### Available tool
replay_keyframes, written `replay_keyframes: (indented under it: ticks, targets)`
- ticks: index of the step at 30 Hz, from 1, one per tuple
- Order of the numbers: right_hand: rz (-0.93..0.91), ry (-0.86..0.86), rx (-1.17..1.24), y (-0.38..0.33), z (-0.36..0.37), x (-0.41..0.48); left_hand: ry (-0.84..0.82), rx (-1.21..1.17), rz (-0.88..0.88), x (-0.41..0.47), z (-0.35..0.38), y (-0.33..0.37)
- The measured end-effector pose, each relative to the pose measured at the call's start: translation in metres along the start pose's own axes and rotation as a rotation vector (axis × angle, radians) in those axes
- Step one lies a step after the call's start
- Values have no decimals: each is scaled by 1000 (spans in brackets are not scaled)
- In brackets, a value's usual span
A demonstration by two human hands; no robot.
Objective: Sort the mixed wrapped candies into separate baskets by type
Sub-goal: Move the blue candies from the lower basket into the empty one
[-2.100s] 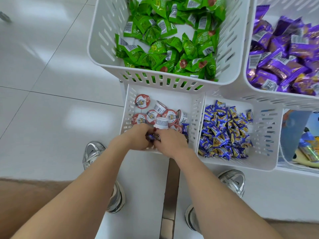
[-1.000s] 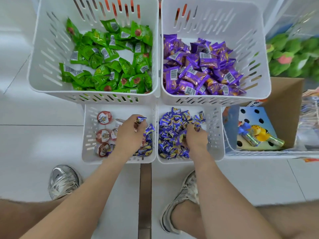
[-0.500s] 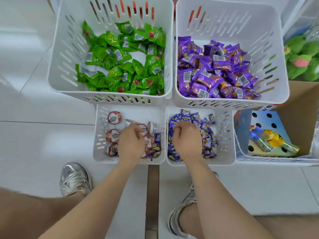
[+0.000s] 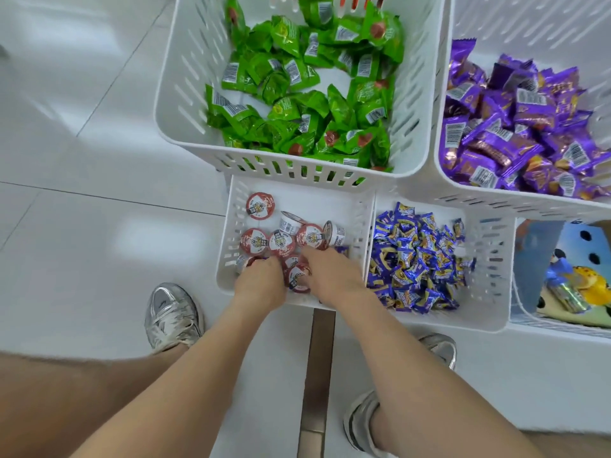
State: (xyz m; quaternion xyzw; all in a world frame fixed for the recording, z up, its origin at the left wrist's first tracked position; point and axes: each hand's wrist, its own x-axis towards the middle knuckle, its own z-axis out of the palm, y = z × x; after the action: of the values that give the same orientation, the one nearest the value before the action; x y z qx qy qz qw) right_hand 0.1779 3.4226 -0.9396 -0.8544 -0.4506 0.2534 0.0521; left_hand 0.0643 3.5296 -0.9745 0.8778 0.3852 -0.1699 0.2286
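Now both hands, left hand (image 4: 261, 280) & right hand (image 4: 334, 276), curled among cups (image 4: 281, 242); grip unclear.

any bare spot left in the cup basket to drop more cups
Yes: the cup basket floor is bare along its far wall, right of the lone cup. The near half is crowded with cups and both hands, left and right.

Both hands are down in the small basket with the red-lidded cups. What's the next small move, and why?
Probably pinch the blue wrapper beside the right hand and carry it to the blue candy basket. It looks like the only blue piece visible among the red-lidded cups. The left hand hides anything beneath it.
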Motion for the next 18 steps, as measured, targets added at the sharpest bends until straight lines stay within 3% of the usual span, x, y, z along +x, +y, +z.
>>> replay_keyframes:
  ticks: [3,8,14,18]
  targets:
    - [16,31,226,6,-6,12,-91,-72,77,10,3,-9]
    - [99,304,535,11,-20,21,-72,-99,134,9,-7,-11]
    - [172,333,292,8,-25,18,-168,-59,213,12,-15,-11]
    - [159,210,163,9,-21,11,-239,-11,285,12,-21,-14]
